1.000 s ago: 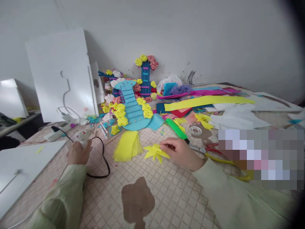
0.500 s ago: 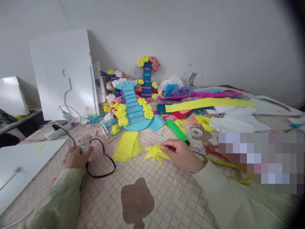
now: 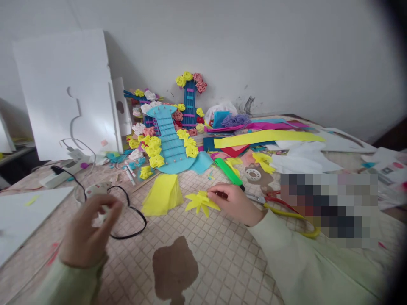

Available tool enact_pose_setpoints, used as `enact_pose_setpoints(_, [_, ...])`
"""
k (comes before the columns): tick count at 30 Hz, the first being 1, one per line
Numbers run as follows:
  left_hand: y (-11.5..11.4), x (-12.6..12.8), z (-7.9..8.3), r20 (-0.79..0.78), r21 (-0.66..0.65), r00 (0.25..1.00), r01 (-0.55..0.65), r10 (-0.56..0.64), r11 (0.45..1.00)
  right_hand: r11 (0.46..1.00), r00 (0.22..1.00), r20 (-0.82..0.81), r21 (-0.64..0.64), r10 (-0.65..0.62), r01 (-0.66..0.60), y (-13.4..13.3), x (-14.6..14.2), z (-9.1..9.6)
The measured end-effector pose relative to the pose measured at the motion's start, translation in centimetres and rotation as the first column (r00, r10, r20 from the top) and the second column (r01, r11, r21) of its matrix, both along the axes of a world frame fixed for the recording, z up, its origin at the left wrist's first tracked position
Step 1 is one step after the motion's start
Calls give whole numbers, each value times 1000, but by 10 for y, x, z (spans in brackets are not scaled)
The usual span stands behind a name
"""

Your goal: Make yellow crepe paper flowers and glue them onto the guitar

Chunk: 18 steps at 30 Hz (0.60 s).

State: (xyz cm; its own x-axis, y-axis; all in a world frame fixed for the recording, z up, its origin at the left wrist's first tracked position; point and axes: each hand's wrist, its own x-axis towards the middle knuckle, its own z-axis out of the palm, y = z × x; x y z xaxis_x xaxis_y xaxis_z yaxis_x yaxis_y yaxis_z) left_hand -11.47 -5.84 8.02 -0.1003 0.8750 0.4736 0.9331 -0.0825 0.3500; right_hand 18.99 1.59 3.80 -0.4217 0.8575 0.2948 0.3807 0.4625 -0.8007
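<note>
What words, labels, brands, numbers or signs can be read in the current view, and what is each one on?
None can be read.
White wrapper at the right edge: dark and reddish marks, too blurred to read.
White corded tool by the left hand: small reddish marks, too small to read.
Pixelated patch at right: anything beneath it is hidden.

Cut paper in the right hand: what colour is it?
The cut paper is bright yellow, seen in the head view.
</note>
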Motion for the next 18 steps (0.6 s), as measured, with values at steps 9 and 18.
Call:
enact_pose_setpoints(9, [43, 125, -28, 281, -59, 823, 529, -494, 847, 973, 972, -44, -48, -229, 227, -16, 44, 46])
enact_pose_setpoints(18, [41, 128, -46, 314, -23, 760, 605, -569, 796, 874, 867, 238, -112, -438, 472, -23, 119, 81])
